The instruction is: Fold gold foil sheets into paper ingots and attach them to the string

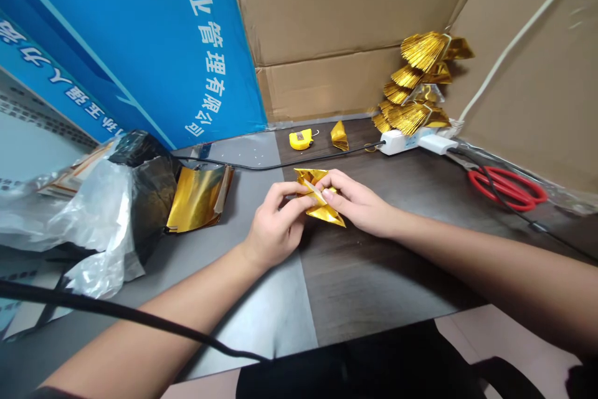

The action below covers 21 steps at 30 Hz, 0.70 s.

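Observation:
My left hand (pixel 275 225) and my right hand (pixel 357 203) meet over the dark wooden table (pixel 383 274) and both pinch a folded gold foil paper (pixel 322 200). The paper is partly folded into pointed flaps, and my fingers cover its middle. A stack of flat gold foil sheets (pixel 199 197) lies to the left of my left hand. One small folded gold piece (pixel 339 136) sits farther back on the table.
A pile of finished gold folded pieces (pixel 418 84) leans in the cardboard corner at the back right. Red scissors (pixel 507 187), a white power strip (pixel 411 139), a yellow tape measure (pixel 301 139), a black cable and plastic bags (pixel 100 212) lie around. A blue board stands at the left.

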Motion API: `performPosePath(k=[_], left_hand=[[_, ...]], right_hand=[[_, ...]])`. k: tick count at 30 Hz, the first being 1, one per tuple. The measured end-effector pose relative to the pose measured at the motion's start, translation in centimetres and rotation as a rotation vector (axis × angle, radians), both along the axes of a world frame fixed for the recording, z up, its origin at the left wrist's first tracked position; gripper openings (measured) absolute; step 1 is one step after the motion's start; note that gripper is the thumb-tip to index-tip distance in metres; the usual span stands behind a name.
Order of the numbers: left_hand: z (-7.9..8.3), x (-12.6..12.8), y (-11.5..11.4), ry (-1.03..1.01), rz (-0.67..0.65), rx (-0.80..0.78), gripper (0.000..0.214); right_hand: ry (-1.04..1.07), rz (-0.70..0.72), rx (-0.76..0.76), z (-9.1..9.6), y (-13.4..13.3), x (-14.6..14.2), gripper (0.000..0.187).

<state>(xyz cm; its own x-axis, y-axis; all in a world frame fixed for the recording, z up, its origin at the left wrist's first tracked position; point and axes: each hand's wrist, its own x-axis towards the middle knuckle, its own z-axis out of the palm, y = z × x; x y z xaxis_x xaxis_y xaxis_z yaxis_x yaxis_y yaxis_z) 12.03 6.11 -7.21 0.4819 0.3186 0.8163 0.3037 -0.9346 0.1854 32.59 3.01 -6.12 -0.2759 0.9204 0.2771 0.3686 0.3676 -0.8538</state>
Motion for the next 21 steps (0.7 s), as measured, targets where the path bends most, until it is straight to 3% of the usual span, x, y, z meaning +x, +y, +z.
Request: performPosePath(k=[6,12,15,18,21], left_hand=[[0.2,0.0,-0.1,0.011,-0.011,-0.010,0.029],[-0.1,0.0,-0.2,-0.013,-0.014,-0.052,0.043],[-0.7,0.0,0.0,-0.126,-0.076,-0.207,0.050],[-1.1,0.1,-0.1,-0.199,-0.236,-0.481,0.046],[-1.2,0.7,-0.4,-0.208,-0.293,-0.703,0.048]], right_hand=[[0.083,0.088,-0.094,0.4,0.2,-0.1,0.054],[0.332,0.098,-0.270,0.1,0.0,-0.4,0.052],[0.367,0.014,-0.250,0.0,-0.2,-0.7,0.051],[0.381,-0.049,-0.206,0.0,-0.3,-1.0,0.051],[0.371,-0.083,-0.204,-0.1,-0.6,-1.3,0.052]])
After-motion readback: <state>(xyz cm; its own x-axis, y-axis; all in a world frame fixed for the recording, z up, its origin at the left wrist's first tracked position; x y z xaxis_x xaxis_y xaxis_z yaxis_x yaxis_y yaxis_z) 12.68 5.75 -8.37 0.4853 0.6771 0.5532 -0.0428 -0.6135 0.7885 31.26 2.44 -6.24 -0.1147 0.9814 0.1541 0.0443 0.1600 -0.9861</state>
